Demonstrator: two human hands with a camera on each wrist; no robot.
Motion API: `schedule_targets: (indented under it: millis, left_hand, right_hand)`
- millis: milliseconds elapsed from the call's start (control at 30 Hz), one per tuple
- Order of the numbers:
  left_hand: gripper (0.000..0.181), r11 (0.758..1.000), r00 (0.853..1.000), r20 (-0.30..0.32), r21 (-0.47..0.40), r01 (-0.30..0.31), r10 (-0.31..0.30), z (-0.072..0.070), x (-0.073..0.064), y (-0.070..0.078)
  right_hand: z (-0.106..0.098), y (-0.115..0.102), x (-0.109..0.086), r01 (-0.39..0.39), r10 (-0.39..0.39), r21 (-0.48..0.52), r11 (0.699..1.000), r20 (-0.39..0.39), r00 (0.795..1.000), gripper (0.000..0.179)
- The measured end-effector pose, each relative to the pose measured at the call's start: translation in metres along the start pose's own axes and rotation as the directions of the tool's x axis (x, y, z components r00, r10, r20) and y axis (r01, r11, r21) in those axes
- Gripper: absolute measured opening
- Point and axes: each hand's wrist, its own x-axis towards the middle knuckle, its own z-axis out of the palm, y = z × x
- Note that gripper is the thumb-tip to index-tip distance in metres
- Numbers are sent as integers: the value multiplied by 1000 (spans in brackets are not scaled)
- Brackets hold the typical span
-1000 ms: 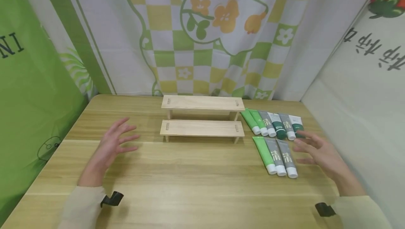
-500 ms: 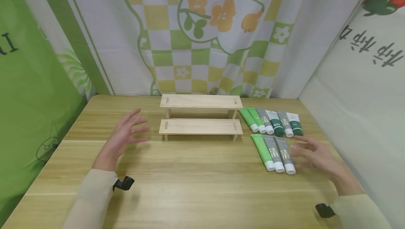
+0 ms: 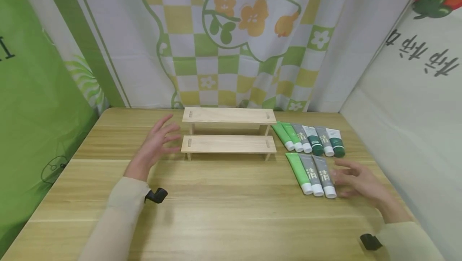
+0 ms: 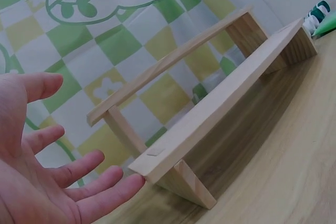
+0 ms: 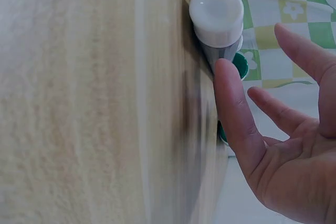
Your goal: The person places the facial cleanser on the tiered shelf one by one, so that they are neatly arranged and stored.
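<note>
A two-tier wooden stand, with a lower shelf point(image 3: 228, 144) and a raised back shelf point(image 3: 229, 115), is set at the back middle of the table. My left hand point(image 3: 159, 142) is spread at its left end, and in the left wrist view a fingertip point(image 4: 137, 178) overlaps the lower shelf's corner. To the right, my right hand point(image 3: 359, 181) hovers with loosely bent fingers beside a grey tube point(image 3: 324, 177), the last in a front row that also has another grey tube point(image 3: 312, 175) and a green tube point(image 3: 298, 172). Neither hand holds anything.
Behind the front row lies a second row of several tubes, among them a white and dark green tube point(image 3: 336, 142) and a light green tube point(image 3: 282, 136). A patterned curtain point(image 3: 223, 68) hangs along the table's point(image 3: 216, 213) back edge, with cloth walls at both sides.
My left hand has moved right and forward, up to the stand's left end. My right hand has shifted slightly, staying beside the front row. The tubes lie as before.
</note>
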Motion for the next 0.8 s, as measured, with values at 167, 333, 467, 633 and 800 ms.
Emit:
schedule_targets:
  millis: [167, 333, 467, 633, 800]
  left_hand:
    - [71, 998, 1000, -1, 57, 7, -7, 7, 7, 3]
    - [68, 993, 1000, -5, 114, 23, -23, 13, 14, 2]
    - [67, 991, 1000, -22, 135, 21, -19, 16, 19, -1]
    - [62, 992, 999, -48, 128, 13, -7, 20, 26, -6]
    - [57, 994, 995, -96, 102, 24, -14, 24, 32, -7]
  right_hand:
    - [2, 6, 0, -28, 28, 2, 1000, 15, 999, 76]
    - [4, 10, 2, -53, 54, -11, 999, 6, 999, 78]
    - [6, 7, 2, -69, 69, -29, 997, 1, 998, 78]
    - [11, 3, 5, -81, 81, -59, 995, -8, 997, 79]
    - [14, -1, 9, -96, 96, -99, 990, -5, 995, 79]
